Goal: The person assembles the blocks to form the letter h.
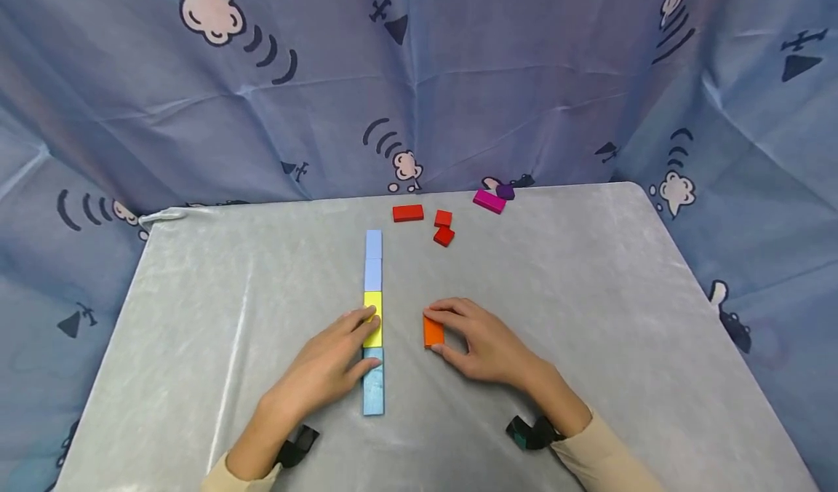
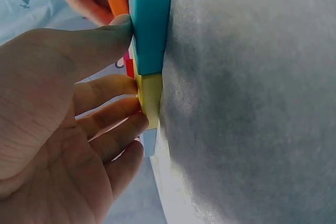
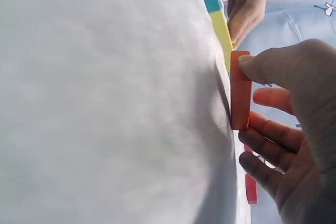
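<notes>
A straight row of blocks lies on the table: two pale blue blocks (image 1: 373, 274) at the far end, a yellow part (image 1: 372, 299), then a teal block (image 1: 373, 397) nearest me. My left hand (image 1: 321, 372) rests on the row with its fingers extended, fingertips on the yellow part and thumb on the teal block. To the right of the row, my right hand (image 1: 487, 346) pinches an orange block (image 1: 433, 334) between thumb and fingers. In the right wrist view the orange block (image 3: 240, 98) is close to the tabletop; I cannot tell whether it touches.
Toward the back of the grey cloth-covered table (image 1: 556, 274) are a long red block (image 1: 408, 213), two small red blocks (image 1: 443, 219), a magenta block (image 1: 489, 201) and a purple block (image 1: 505, 191). A patterned blue curtain (image 1: 491, 99) hangs behind the table.
</notes>
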Demonstrator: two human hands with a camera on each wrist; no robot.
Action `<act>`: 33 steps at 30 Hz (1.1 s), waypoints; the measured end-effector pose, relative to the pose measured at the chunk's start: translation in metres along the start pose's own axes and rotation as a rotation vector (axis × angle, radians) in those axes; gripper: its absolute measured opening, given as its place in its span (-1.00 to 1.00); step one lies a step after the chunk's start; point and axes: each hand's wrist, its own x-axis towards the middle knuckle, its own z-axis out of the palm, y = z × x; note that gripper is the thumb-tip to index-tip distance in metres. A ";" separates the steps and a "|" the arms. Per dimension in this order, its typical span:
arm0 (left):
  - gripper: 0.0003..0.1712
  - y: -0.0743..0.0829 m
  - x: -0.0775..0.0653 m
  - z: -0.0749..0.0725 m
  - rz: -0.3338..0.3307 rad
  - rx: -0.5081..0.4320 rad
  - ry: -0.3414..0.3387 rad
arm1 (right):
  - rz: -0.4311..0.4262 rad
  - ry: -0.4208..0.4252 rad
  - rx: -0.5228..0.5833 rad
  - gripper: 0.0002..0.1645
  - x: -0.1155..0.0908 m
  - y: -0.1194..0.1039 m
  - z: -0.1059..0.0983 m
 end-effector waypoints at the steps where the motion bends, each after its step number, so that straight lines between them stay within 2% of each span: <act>1: -0.28 0.000 0.000 0.000 0.000 0.000 0.003 | -0.002 0.004 -0.008 -0.34 -0.003 -0.001 0.000; 9: -0.26 -0.001 -0.002 0.000 0.001 -0.004 0.002 | -0.012 0.024 -0.045 -0.35 -0.025 -0.011 0.000; 15: -0.27 -0.001 -0.002 0.000 0.007 -0.005 0.014 | -0.059 0.060 -0.073 -0.34 -0.042 -0.017 0.000; 21: -0.27 0.000 -0.001 0.001 0.009 -0.014 0.007 | -0.060 0.087 -0.053 -0.34 -0.053 -0.017 0.007; 27: -0.27 0.000 0.000 0.002 0.007 -0.013 0.009 | -0.095 0.114 -0.043 -0.35 -0.059 -0.015 0.016; 33: -0.27 -0.001 -0.001 0.001 0.013 -0.004 0.014 | -0.087 0.076 -0.041 -0.35 -0.060 -0.015 0.014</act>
